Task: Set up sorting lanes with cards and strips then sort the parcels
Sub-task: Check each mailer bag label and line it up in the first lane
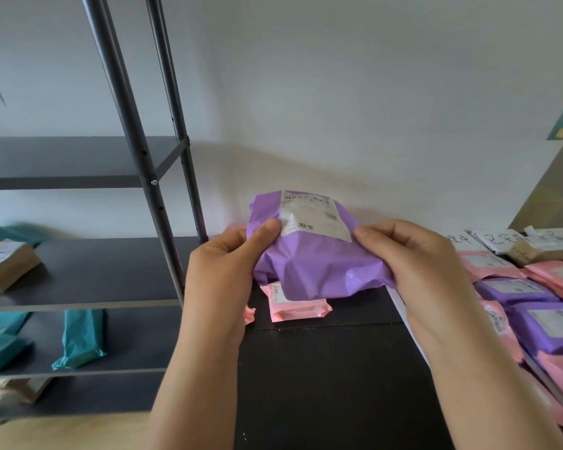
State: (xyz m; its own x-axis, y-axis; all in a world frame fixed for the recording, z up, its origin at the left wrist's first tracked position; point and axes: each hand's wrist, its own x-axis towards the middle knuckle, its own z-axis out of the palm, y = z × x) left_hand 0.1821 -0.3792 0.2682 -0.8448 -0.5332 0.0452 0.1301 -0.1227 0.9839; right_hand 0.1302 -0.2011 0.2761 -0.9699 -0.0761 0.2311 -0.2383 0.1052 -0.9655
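The left hand (228, 264) and the right hand (413, 264) pinched the purple parcel (309, 267) by its sides above the black table (322, 368), and this slippery bag could slide out, or land in a wrong lane if its label (312, 220) was misread.

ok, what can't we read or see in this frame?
Head view only:
- purple parcel label: print too small to read.
- pink parcel: top hidden behind the purple parcel.
- white card: writing partly covered by the right hand.
- teal parcels: cut off by left edge.
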